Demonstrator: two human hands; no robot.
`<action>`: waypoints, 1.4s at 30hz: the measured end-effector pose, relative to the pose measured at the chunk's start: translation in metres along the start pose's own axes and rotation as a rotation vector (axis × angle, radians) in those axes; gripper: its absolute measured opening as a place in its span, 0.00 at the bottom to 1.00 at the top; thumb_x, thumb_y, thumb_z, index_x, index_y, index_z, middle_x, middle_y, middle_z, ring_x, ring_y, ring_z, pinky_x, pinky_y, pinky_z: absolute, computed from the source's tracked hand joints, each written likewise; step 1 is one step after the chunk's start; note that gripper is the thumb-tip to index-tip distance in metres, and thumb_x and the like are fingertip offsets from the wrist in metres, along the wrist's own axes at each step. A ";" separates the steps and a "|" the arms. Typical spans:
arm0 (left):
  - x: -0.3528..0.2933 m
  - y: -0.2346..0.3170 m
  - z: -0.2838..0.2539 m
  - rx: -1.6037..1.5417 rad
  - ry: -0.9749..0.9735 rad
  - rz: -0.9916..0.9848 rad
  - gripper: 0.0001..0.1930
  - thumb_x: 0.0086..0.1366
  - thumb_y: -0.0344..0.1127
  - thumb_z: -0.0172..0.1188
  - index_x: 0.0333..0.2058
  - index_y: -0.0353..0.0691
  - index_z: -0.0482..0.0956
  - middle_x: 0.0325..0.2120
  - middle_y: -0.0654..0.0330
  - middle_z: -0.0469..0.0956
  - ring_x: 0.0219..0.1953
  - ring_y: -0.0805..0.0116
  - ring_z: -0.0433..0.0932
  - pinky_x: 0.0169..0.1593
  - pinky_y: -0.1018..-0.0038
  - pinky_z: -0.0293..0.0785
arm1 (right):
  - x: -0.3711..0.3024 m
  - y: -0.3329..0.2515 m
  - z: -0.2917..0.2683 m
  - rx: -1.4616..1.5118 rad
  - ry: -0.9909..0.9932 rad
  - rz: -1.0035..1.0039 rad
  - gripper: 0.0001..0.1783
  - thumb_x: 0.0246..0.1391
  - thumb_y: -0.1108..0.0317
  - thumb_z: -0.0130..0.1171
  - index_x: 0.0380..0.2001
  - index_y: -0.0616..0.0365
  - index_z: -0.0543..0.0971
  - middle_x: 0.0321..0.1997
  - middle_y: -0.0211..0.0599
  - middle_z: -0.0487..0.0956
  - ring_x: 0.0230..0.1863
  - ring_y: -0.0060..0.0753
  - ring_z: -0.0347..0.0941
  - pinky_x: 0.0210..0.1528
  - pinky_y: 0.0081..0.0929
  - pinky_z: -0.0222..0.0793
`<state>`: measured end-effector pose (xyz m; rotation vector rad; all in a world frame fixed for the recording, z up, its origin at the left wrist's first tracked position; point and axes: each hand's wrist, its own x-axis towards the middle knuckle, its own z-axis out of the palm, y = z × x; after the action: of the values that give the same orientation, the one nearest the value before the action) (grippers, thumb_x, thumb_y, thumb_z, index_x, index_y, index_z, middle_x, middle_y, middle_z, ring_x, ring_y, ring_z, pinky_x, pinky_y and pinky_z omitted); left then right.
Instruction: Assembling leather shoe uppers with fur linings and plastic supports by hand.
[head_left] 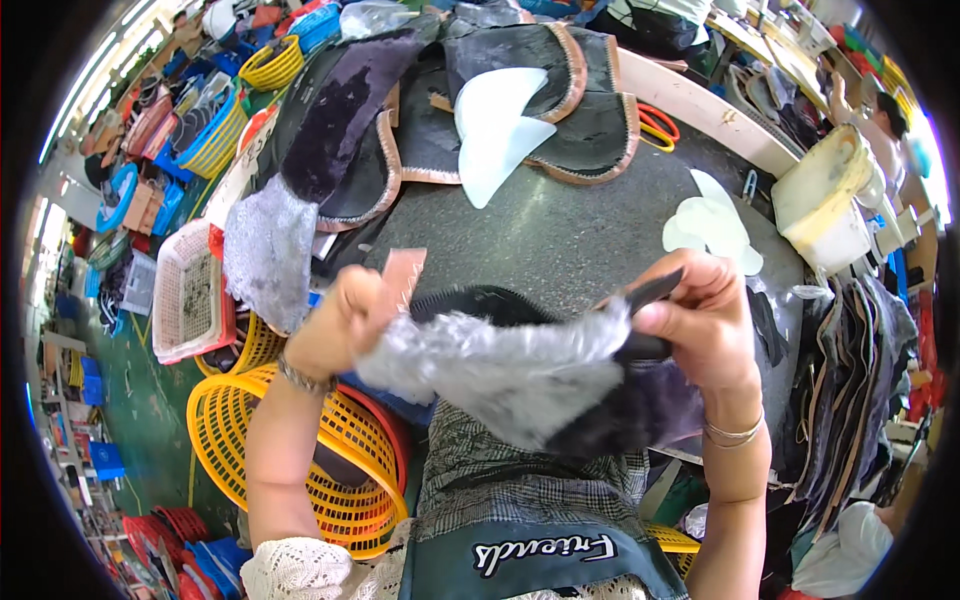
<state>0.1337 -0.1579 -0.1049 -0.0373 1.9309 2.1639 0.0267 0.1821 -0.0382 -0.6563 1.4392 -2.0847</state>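
Observation:
Between my two hands stretches a fur piece (500,375), light grey on the left and dark purple-black on the right. Its far side shows a black stitched edge. My left hand (345,315) is closed on its left end, where a tan strip (404,275) with stitches sticks up. On the other end, my right hand (705,315) pinches the piece between thumb and fingers, and a dark flap (655,290) pokes out there. Both hands are raised above my lap, at the near edge of the dark grey worktable (450,225). The piece's underside is hidden.
Curved black pieces with tan stitched borders (590,130) lie across the table's far side, with white templates (500,135) on them. More templates (715,225) lie at right, near a dirty white bin (825,200). Yellow baskets (240,425) stand below left; layered pieces (840,380) hang right.

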 end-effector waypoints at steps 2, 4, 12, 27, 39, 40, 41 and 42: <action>0.001 -0.009 0.037 0.093 0.030 0.168 0.21 0.68 0.34 0.56 0.16 0.36 0.66 0.15 0.72 0.63 0.21 0.83 0.57 0.23 0.78 0.56 | -0.007 -0.002 -0.003 0.081 0.084 -0.017 0.08 0.48 0.85 0.64 0.33 0.66 0.81 0.32 0.36 0.84 0.30 0.17 0.78 0.37 0.15 0.74; 0.004 0.002 0.038 0.233 -0.105 0.141 0.10 0.61 0.31 0.65 0.24 0.33 0.75 0.19 0.69 0.72 0.25 0.81 0.67 0.30 0.78 0.67 | -0.014 -0.005 -0.009 -0.181 0.161 0.012 0.08 0.49 0.84 0.64 0.34 0.67 0.81 0.32 0.35 0.83 0.31 0.16 0.77 0.36 0.14 0.74; 0.044 0.077 0.115 1.201 -0.571 0.211 0.24 0.48 0.44 0.75 0.33 0.30 0.78 0.29 0.44 0.78 0.34 0.46 0.77 0.39 0.64 0.75 | -0.028 -0.014 0.027 -0.666 -0.024 0.088 0.06 0.49 0.80 0.63 0.33 0.68 0.81 0.26 0.40 0.82 0.28 0.13 0.73 0.32 0.20 0.71; 0.026 0.053 0.100 0.823 0.377 0.588 0.18 0.56 0.19 0.55 0.46 0.39 0.80 0.42 0.52 0.79 0.45 0.60 0.79 0.50 0.69 0.73 | -0.046 0.010 -0.044 -0.927 0.513 -0.246 0.10 0.48 0.81 0.66 0.35 0.68 0.78 0.29 0.36 0.81 0.31 0.20 0.78 0.36 0.20 0.74; 0.025 0.021 0.197 1.346 -0.436 0.467 0.43 0.53 0.48 0.67 0.62 0.28 0.61 0.62 0.39 0.61 0.65 0.40 0.58 0.66 0.40 0.48 | -0.084 0.068 -0.034 -1.697 -0.151 -0.165 0.54 0.47 0.35 0.57 0.57 0.81 0.63 0.66 0.68 0.60 0.70 0.61 0.52 0.73 0.47 0.44; 0.038 -0.003 0.190 1.450 -0.437 0.320 0.45 0.53 0.46 0.66 0.64 0.29 0.56 0.66 0.42 0.53 0.67 0.42 0.54 0.65 0.35 0.45 | -0.086 0.066 -0.033 -1.648 -0.150 -0.134 0.57 0.47 0.32 0.55 0.59 0.81 0.61 0.67 0.69 0.58 0.71 0.62 0.49 0.74 0.48 0.41; 0.042 -0.016 0.181 1.550 -0.419 0.393 0.44 0.53 0.41 0.65 0.65 0.29 0.55 0.66 0.42 0.52 0.67 0.43 0.55 0.63 0.32 0.44 | -0.091 0.061 -0.037 -1.655 -0.147 -0.077 0.59 0.46 0.31 0.56 0.59 0.82 0.60 0.67 0.70 0.57 0.72 0.62 0.49 0.74 0.47 0.41; 0.042 -0.023 0.171 1.654 -0.395 0.454 0.44 0.52 0.37 0.65 0.65 0.30 0.54 0.66 0.42 0.52 0.67 0.43 0.55 0.62 0.30 0.44 | -0.097 0.057 -0.047 -1.652 -0.151 -0.027 0.61 0.45 0.30 0.56 0.60 0.82 0.58 0.68 0.70 0.56 0.72 0.62 0.48 0.73 0.47 0.41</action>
<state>0.1216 0.0188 -0.1129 1.0289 2.8552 0.0586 0.0770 0.2609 -0.1165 -1.2752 2.7966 -0.3603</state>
